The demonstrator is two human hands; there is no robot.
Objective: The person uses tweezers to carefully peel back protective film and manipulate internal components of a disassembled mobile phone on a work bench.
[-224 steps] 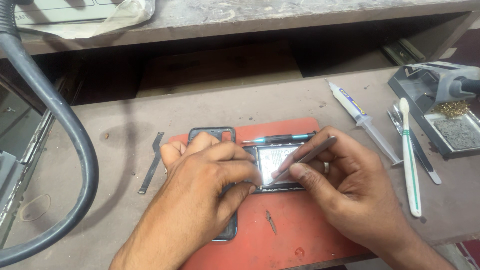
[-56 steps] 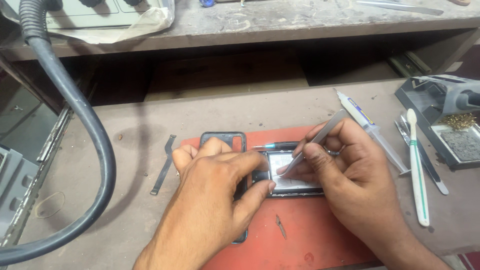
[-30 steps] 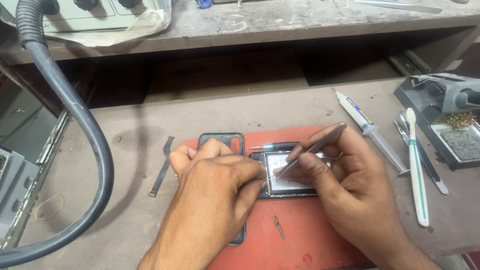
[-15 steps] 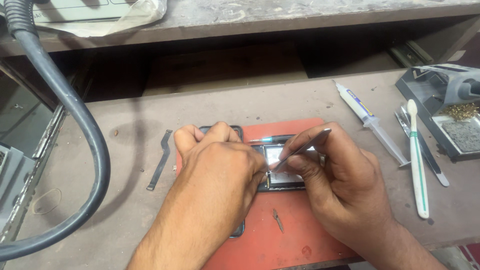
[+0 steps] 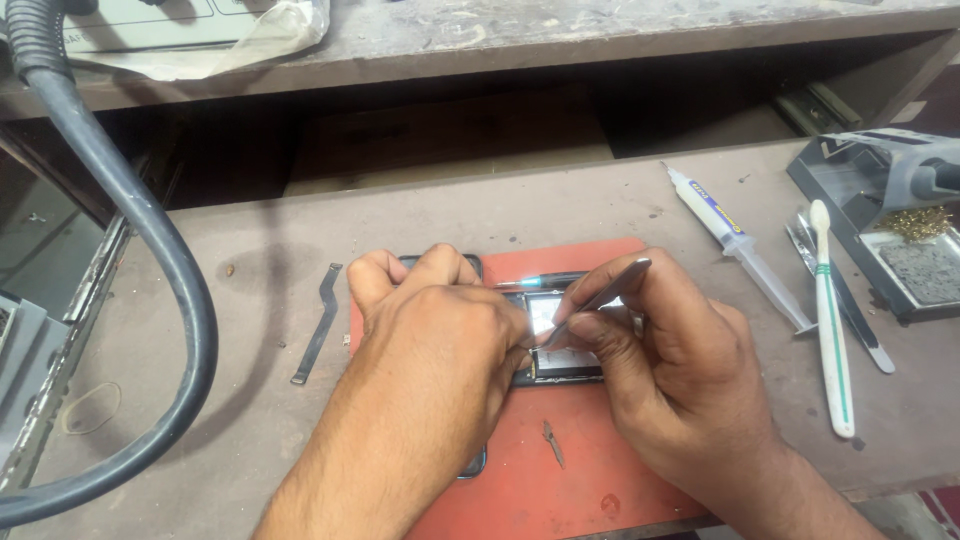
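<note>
My left hand lies flat over a dark opened phone on an orange work mat, pressing it down. My right hand grips metal tweezers, whose tips point down into the phone's shiny inner part next to my left fingers. Most of the phone is hidden under both hands. A thin pen-like tool lies just behind the phone.
A thick grey hose curves along the left. A thin flex strip lies left of the mat. To the right are a syringe, a white toothbrush, flat metal tools and a soldering stand. A small metal piece lies on the mat.
The view has shifted slightly. My hands have stayed on the phone, and the tweezers have kept working at the same spot with small movements.
</note>
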